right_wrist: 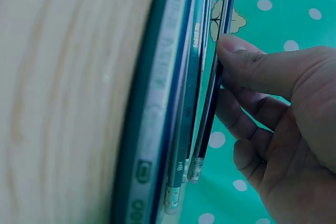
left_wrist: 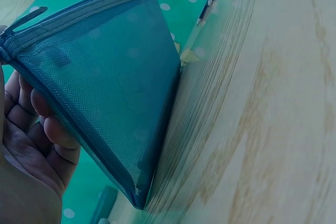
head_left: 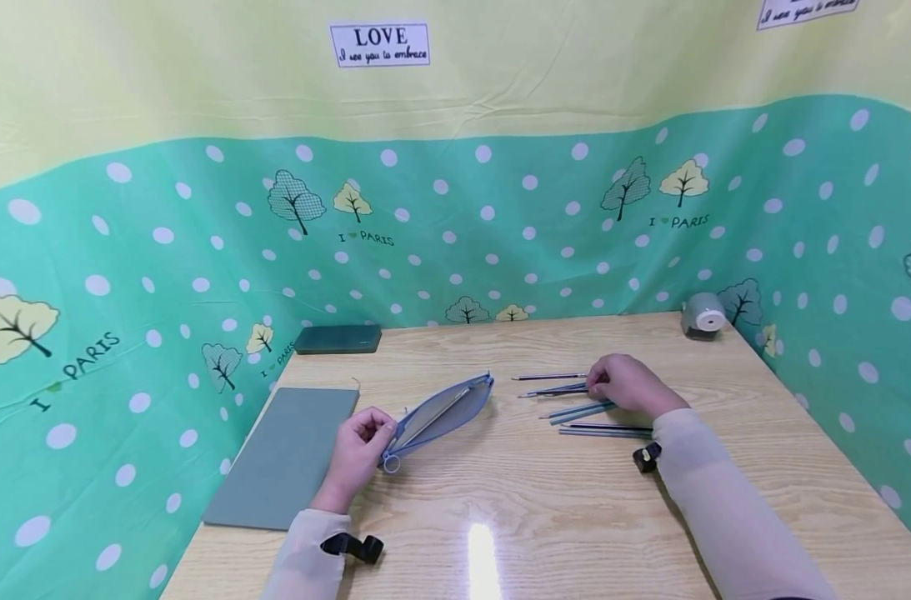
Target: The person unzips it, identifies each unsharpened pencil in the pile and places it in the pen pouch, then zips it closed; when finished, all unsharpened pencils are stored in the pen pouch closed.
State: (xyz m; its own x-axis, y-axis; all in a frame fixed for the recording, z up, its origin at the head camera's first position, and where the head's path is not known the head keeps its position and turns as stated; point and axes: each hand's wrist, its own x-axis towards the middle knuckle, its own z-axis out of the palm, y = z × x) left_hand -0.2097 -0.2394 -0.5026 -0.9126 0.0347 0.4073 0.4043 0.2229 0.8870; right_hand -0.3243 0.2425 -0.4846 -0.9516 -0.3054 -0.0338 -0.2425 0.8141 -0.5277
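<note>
My left hand [head_left: 359, 454] pinches one end of a blue mesh zipper pouch [left_wrist: 105, 82], which stands tilted on its edge with its mouth parted. A slim pale item [head_left: 442, 412] shows inside it in the head view. Over the pencils on the right, my right hand [head_left: 629, 385] pinches a dark striped pencil [right_wrist: 209, 119] between thumb and fingers, its eraser end pointing down in the right wrist view. Several other pencils [head_left: 583, 412] lie on the table beside and below that hand, among them a teal one marked HB [right_wrist: 185, 145].
A grey-green board [head_left: 286, 454] lies flat at the left. Behind it, against the patterned curtain [head_left: 500, 225], sits a dark green case [head_left: 338, 339]. A grey pencil sharpener [head_left: 703, 317] stands at the far right corner of the wooden table [head_left: 553, 517].
</note>
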